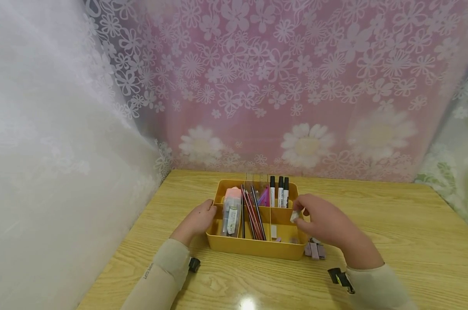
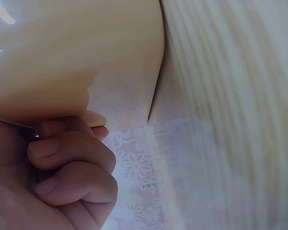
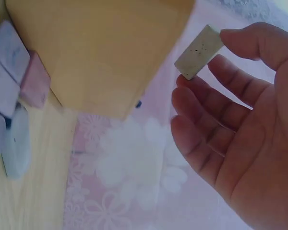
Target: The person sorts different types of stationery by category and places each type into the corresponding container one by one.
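A yellow desk organizer [image 1: 253, 249] with several compartments stands on the table. My left hand [image 1: 196, 220] grips its left rim; the left wrist view shows the curled fingers [image 2: 77, 148] against the wall. Between thumb and fingers my right hand [image 1: 323, 220] pinches a white, dark-specked eraser [image 3: 199, 51], held over the front right compartment. Inside that compartment lie a white eraser-like block [image 1: 274, 231] and a small pinkish piece [image 1: 278, 240]. Pencils [image 1: 254, 217] lean in the front middle, beside a clear container with a peach cap [image 1: 232, 211].
Black-capped markers [image 1: 280, 191], a purple set square [image 1: 264, 197] and clear rulers [image 1: 253, 177] stand in the back section. Outside the organizer's right front corner, several pinkish-grey blocks [image 1: 314, 251] lie on the wooden table [image 1: 392, 228]. A flowered curtain [image 1: 295, 86] hangs behind.
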`<state>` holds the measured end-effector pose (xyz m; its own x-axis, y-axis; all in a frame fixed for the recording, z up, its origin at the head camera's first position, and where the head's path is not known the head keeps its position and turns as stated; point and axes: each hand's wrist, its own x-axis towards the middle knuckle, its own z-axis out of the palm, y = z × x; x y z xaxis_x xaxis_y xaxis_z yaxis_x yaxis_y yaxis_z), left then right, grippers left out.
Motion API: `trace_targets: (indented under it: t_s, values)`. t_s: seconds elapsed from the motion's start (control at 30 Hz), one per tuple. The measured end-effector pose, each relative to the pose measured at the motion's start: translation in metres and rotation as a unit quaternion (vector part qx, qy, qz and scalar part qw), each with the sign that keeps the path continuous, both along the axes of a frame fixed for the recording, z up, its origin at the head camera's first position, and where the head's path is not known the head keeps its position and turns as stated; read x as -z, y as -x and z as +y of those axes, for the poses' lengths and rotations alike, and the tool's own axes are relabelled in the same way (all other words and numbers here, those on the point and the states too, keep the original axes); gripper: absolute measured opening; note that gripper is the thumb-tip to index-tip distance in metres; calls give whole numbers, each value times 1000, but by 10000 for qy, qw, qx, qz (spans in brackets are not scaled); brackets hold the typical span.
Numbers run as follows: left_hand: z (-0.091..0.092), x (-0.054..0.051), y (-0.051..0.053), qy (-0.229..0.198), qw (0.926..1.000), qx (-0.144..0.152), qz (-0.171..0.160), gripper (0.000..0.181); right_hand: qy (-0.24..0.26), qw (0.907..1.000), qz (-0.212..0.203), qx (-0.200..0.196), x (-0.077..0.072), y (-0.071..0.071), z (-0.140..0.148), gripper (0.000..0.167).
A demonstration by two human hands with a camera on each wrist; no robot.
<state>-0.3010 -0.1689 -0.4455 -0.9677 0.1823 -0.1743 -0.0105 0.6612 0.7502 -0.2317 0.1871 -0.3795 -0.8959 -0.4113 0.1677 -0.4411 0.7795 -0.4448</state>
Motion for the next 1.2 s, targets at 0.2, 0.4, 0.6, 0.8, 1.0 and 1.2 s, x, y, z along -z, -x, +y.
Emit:
trace_targets:
  t_s: [0.2, 0.4, 0.6, 0.8, 1.0, 1.2]
  values:
    - [0, -1, -1, -48, 10000, -29, -28, 52, -42, 9998, 217, -30, 8, 2, -13, 25]
    - [0, -1, -1, -54, 10000, -18, -35, 52, -104, 9986, 469, -221, 15, 3, -25, 25]
    - [1, -2, -1, -68, 9999, -59, -84, 54, -196, 9982, 557, -142, 17, 4, -25, 24]
    - [1, -1, -1, 4, 10000, -69, -65, 53, -195, 9984, 469, 267, 12, 5, -8, 26]
    - [0, -1, -1, -18, 10000, 21, 11, 51, -218, 9975, 122, 665, 7, 10, 15, 28]
    - [-1, -2, -1, 62, 9999, 100, 89, 51, -444, 9959, -312, 727, 12, 15, 33, 24]
